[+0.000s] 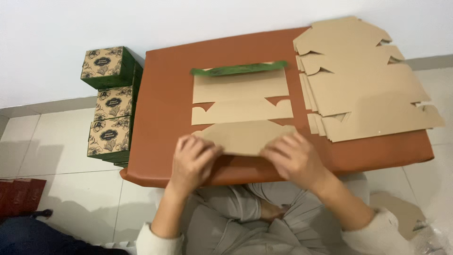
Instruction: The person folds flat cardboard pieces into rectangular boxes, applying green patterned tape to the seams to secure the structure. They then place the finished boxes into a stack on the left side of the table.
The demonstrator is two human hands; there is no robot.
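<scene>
A flat die-cut cardboard box blank (240,101) lies brown side up on the orange-brown table (165,104), its far edge curled up to show a green printed face. My left hand (192,160) and my right hand (295,158) press on the nearest flap (245,136), folding it up at the table's front edge. Each hand grips one end of that flap.
A fanned stack of more flat brown blanks (363,80) covers the table's right end. Three assembled green and tan patterned boxes (111,101) stand stacked on the tiled floor at the left. A dark red object (21,196) lies at the lower left, a cardboard scrap (398,212) at the lower right.
</scene>
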